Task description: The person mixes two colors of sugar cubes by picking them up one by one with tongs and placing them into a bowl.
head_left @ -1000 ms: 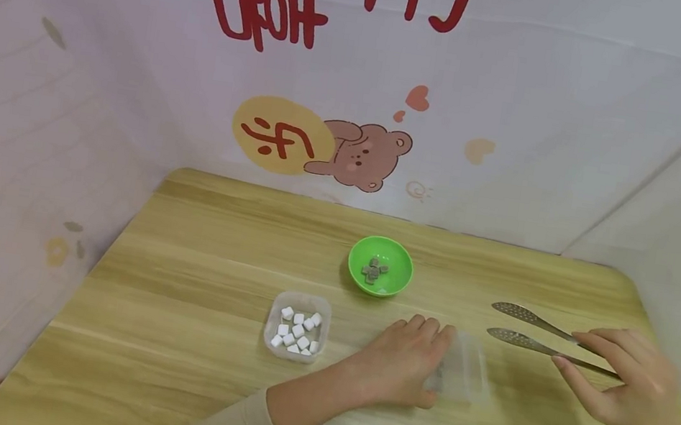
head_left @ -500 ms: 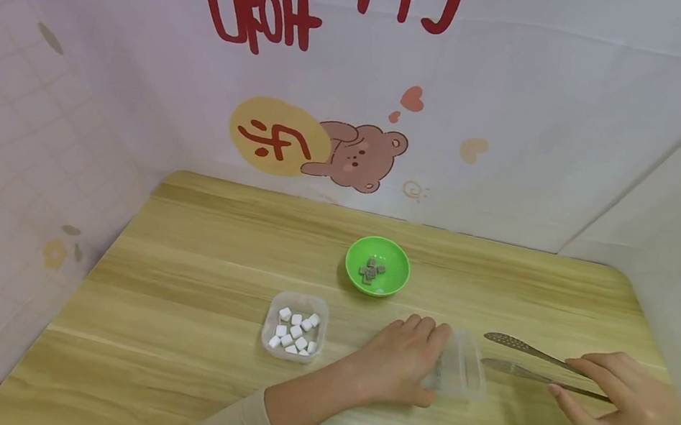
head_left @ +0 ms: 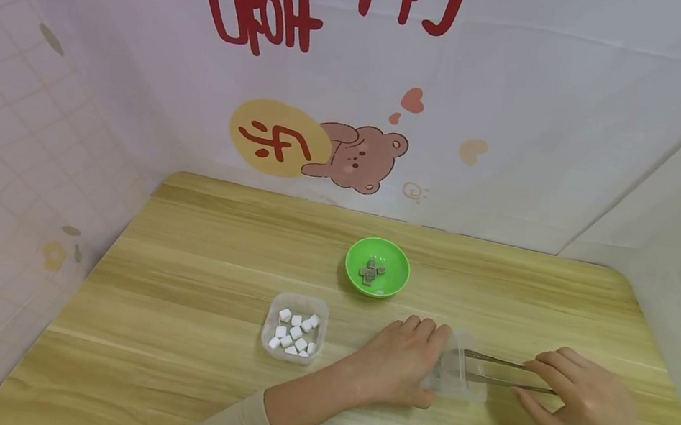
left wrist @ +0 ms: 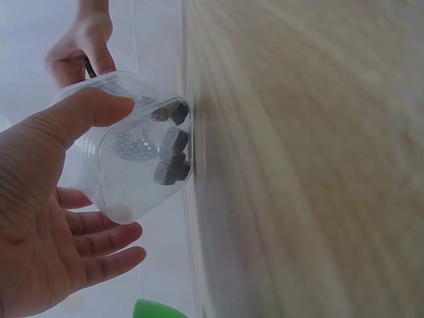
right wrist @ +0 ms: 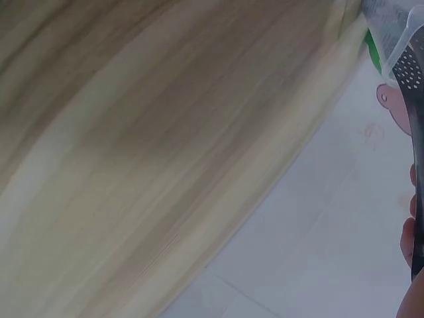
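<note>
The left hand (head_left: pixel 394 362) grips a clear plastic container (head_left: pixel 455 374) lying on its side, its mouth facing right. In the left wrist view the thumb and fingers of the left hand (left wrist: pixel 46 218) go round the container (left wrist: pixel 122 192); several dark grey cubes (left wrist: pixel 173 142) lie inside along its lower wall. Metal tongs (head_left: pixel 502 383) are pinched in the right hand (head_left: pixel 582 402), their two arms apart and their tips inside the container's mouth. The right wrist view shows a perforated tong tip (right wrist: pixel 409 69) at the container's rim (right wrist: pixel 405 40), with the right hand (right wrist: pixel 409 245) partly in view.
A green bowl (head_left: pixel 394 271) with several grey cubes (head_left: pixel 370 273) stands behind the left hand. To the left is a clear square box (head_left: pixel 267 333) holding several white cubes (head_left: pixel 295 332). The wooden table (head_left: pixel 190 257) meets a printed cloth wall (head_left: pixel 523 122) at the back.
The right hand has moved left with the tongs, from beside the container to where their tips are inside its mouth. The left hand keeps its grip in nearly the same place.
</note>
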Motion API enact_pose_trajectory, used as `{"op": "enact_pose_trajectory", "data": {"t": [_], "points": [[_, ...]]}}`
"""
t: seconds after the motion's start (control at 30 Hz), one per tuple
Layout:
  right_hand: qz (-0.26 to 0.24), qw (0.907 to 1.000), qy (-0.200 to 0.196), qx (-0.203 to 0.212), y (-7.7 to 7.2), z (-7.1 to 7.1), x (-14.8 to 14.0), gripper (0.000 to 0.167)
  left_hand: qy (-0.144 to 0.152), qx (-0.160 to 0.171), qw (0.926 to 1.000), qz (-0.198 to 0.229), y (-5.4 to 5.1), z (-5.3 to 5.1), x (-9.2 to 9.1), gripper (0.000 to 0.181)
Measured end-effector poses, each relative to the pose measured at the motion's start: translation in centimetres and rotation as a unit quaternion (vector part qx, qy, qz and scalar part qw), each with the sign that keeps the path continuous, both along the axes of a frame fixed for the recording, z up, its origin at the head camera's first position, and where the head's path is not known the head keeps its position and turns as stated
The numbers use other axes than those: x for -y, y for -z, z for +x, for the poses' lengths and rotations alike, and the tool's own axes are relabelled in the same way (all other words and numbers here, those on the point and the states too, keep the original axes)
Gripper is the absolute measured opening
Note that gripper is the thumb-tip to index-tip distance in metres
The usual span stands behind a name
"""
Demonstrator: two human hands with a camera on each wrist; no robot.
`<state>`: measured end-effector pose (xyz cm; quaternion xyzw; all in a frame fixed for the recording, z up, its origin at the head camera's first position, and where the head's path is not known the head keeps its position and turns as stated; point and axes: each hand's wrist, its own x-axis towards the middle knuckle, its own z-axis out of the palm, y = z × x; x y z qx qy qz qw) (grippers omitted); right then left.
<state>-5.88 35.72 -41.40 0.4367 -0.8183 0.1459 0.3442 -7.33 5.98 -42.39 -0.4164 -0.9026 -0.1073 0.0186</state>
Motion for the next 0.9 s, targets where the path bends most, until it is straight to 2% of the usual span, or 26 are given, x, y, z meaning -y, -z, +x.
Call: {"op": "enact_pose_trajectory", "data": {"t": [0.37,0.57,0.9], "points": [[0.021,0.9989,-0.035,-0.023,0.1,-0.7,1.2,0.041,-0.003,-0.006,1.0000,-0.006,-0.1,0.1,0.0,0.063],[0.045,0.9961,-0.050,-0.057,-0.5,-0.7,1.7,0.041,-0.001,-0.009,0.9999,-0.003,-0.1,0.1,0.0,0.063],[0.065,0.9941,-0.050,-0.070,-0.8,-0.5,2.1,0.041,-0.004,-0.016,0.9999,-0.003,0.1,0.0,0.0,0.065]]}}
